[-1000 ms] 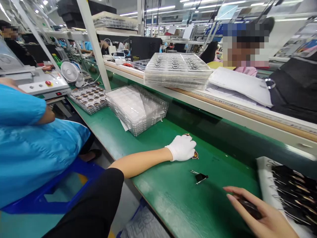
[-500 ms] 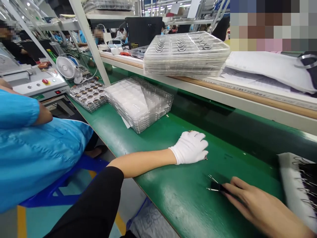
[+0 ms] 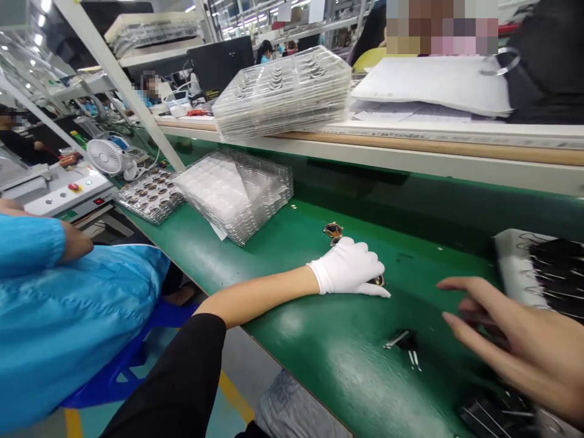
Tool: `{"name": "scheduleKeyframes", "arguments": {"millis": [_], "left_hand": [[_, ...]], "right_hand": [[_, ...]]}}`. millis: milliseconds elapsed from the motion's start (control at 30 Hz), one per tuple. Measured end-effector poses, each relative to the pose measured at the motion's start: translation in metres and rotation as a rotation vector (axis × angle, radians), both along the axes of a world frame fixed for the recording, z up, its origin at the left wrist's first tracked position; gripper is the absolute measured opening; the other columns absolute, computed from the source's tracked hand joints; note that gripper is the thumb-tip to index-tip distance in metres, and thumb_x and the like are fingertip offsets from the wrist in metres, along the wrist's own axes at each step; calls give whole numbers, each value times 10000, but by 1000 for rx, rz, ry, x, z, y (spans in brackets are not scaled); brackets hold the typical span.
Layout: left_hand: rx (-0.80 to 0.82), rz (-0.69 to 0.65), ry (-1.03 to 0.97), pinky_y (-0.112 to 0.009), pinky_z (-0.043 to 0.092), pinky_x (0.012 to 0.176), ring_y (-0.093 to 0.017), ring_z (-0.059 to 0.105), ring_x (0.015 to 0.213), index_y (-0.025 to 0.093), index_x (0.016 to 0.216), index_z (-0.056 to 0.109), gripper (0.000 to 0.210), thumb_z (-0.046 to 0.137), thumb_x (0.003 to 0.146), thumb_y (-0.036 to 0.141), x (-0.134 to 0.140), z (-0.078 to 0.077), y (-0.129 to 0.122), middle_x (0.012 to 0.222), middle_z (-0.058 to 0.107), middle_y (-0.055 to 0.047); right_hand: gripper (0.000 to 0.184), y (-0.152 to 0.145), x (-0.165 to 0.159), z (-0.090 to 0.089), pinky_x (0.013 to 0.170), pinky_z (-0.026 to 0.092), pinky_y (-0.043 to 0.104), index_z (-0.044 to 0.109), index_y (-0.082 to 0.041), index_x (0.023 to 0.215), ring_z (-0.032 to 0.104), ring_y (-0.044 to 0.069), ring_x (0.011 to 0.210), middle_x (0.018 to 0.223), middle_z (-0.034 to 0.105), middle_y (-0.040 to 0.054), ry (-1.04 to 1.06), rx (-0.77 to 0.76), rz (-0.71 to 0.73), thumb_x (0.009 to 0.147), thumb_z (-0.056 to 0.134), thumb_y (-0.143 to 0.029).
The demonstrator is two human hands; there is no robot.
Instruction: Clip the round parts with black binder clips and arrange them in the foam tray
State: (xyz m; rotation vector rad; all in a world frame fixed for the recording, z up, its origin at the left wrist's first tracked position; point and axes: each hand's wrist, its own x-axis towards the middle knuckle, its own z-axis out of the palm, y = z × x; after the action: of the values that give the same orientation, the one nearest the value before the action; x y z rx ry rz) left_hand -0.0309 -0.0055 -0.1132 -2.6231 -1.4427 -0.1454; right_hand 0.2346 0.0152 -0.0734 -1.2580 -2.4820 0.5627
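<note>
My left hand [image 3: 349,267], in a white glove, rests on the green bench with its fingers bent over small round gold-rimmed parts. One such part [image 3: 378,280] shows between the fingers and the outstretched thumb; another part [image 3: 333,230] lies just beyond the hand. The palm hides whatever else is beneath it. Bare and slightly blurred, my right hand [image 3: 506,334] hovers over the bench at the right, thumb and forefinger apart, with nothing visible in them. To its left a black binder clip [image 3: 406,340] lies on the bench, its silver handles spread.
A white box [image 3: 513,255] of black binder clips stands at the right, and more clips [image 3: 493,413] lie low right. Stacked clear trays [image 3: 237,188] and a tray of round parts [image 3: 150,194] sit left. A shelf [image 3: 410,149] overhangs the back. A blue-clad person [image 3: 77,316] sits at left.
My right hand has let go of the binder clip, which now lies on the bench, and moved up to the right. The view has turned rightward; more round parts show by my left hand.
</note>
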Motion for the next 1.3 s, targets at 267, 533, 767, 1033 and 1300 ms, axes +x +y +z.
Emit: {"name": "scheduleKeyframes", "arguments": {"millis": [267, 533, 767, 1033, 1300], "left_hand": [[-46, 243, -168, -418, 437, 807, -332, 657, 1033, 165, 1364, 545, 673, 608, 916, 664, 25, -3, -6, 1132, 714, -127], [-105, 132, -222, -448, 460, 875, -337, 624, 1124, 234, 1432, 531, 562, 603, 958, 527, 18, -8, -4, 1378, 653, -93], [-167, 5, -248, -409, 438, 865, -276, 629, 1108, 285, 1208, 695, 282, 498, 1035, 387, 18, -7, -3, 1267, 708, -35], [-228, 73, -442, -405, 474, 949, -260, 681, 1095, 224, 1288, 635, 332, 644, 972, 326, 18, -11, 0, 1209, 755, -41], [-177, 23, -383, -426, 463, 974, -273, 680, 1138, 198, 1492, 458, 541, 625, 989, 311, 15, -23, 3, 1296, 737, -79]], "right_hand": [[324, 10, -22, 26, 553, 427, 294, 526, -238, 938, 565, 164, 585, 712, 615, -1, 237, -324, -147, 870, 562, -553], [248, 14, -27, 15, 620, 513, 245, 675, -141, 1052, 665, 136, 691, 807, 709, 61, 659, -919, -263, 871, 706, -308], [206, 18, -26, -6, 757, 589, 350, 737, -179, 1053, 752, 218, 818, 925, 785, 73, 379, -410, -188, 894, 670, -291], [121, 12, -30, -21, 808, 570, 348, 701, -178, 1004, 721, 192, 804, 919, 754, 62, 255, -300, -138, 935, 642, -259], [345, 9, -32, -31, 855, 503, 407, 692, -183, 1308, 647, 266, 927, 1103, 625, 145, -91, -108, -55, 1031, 571, -350]]}}
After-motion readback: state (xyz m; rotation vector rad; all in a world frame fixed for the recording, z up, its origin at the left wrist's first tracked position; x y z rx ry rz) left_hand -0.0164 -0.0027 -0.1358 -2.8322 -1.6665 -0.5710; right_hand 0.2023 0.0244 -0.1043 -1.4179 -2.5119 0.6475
